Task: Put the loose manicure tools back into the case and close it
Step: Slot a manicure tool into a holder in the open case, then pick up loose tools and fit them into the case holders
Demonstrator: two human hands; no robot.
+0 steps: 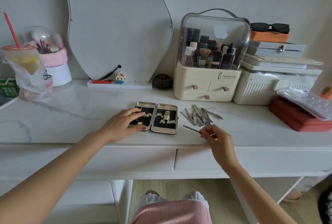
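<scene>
The manicure case (167,130) lies open and flat on the white marble desk (71,116), silver-framed with black lining and metal clips. My left hand (124,124) rests on its left half, fingers spread flat over the lining. To the right of the case lies a pile of loose steel tools (199,115): clippers, tweezers and files. My right hand (216,138) pinches a thin metal tool (191,128) by one end, just below the pile, its tip pointing left toward the case.
A cream cosmetics organiser (208,87) with a clear lid stands behind the tools. A red box (301,117) and stacked boxes sit at the right. A mirror (118,26), a small dark pot (162,81), a brush holder (53,62) and a bagged drink (23,62) line the back and left.
</scene>
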